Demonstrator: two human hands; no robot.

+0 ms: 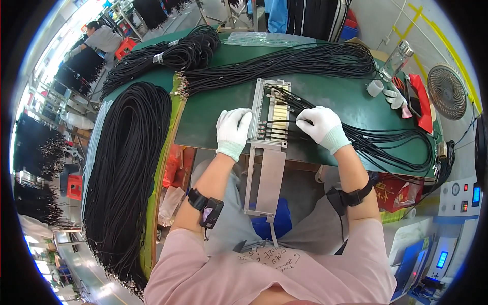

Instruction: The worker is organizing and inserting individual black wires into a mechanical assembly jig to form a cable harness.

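Note:
A long metal fixture (268, 178) lies across the table's front edge, its near end jutting out over my lap. Several black cables (272, 133) sit side by side in its slots, next to a pale yellow strip (279, 113). My left hand (234, 131), in a white glove, is closed against the fixture's left edge. My right hand (321, 126), gloved too, pinches a black cable just right of the fixture; its fingertips partly hide the cable. From under that hand the loose cable bundle (391, 140) loops away to the right.
Thick black cable bundles lie at the far side (284, 61), back left (188, 51) and left (127, 168) on the green table (208, 114). At the right are a glass bottle (398, 60), white tape roll (375, 88), spare glove (394, 96) and fan (447, 91). Another person (101, 39) is far left.

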